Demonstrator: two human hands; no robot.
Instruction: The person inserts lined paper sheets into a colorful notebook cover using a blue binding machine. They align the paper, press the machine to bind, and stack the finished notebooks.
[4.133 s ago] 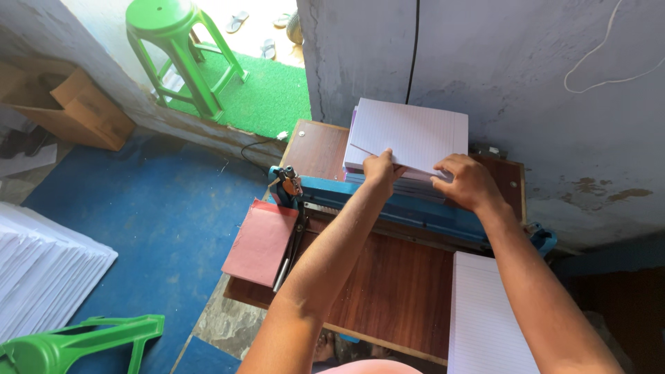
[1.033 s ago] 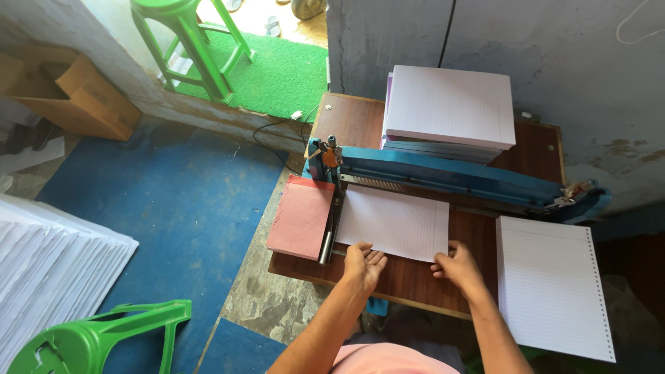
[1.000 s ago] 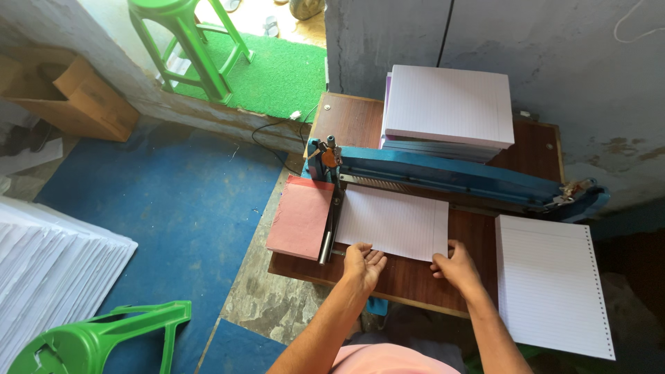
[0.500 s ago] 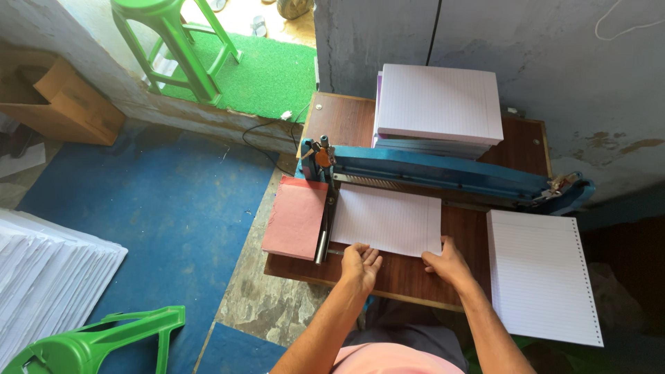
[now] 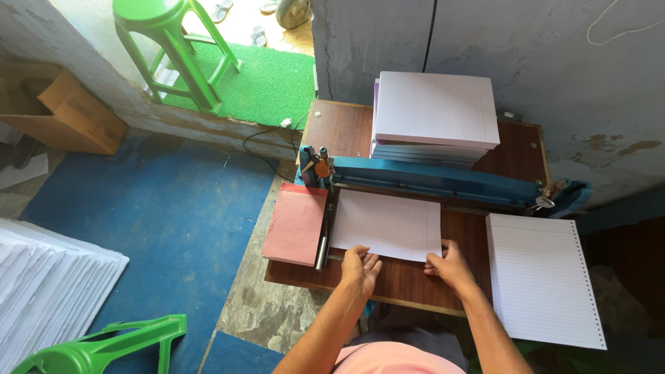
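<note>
**Both hands at the near edge of a lined sheet stack**

Both hands rest flat, fingers loosely extended and gripping nothing, on the front edge of a thin stack of white lined paper sheets (image 5: 386, 225). At the stack's near left corner, the left hand (image 5: 360, 268) lies with its fingertips on the paper. On the near right corner sits the right hand (image 5: 449, 264), its thumb touching the sheet edge. That stack lies on a dark brown wooden table (image 5: 405, 280), its far edge tucked under a long blue metal punching machine (image 5: 443, 181) that spans the table from left to right.

Behind the machine, against a grey wall, stands a thick pile of lined paper pads with purple edges (image 5: 435, 114). Right of the hands, well apart from them, a white lined sheet stack with a punched row of holes (image 5: 544, 277) overhangs the table's front. Left of the machine's guide bar lies a pink card stack (image 5: 296, 223). On the blue floor, a fanned heap of white paper (image 5: 48, 284) sits beside a tipped green plastic stool (image 5: 104, 346).
</note>
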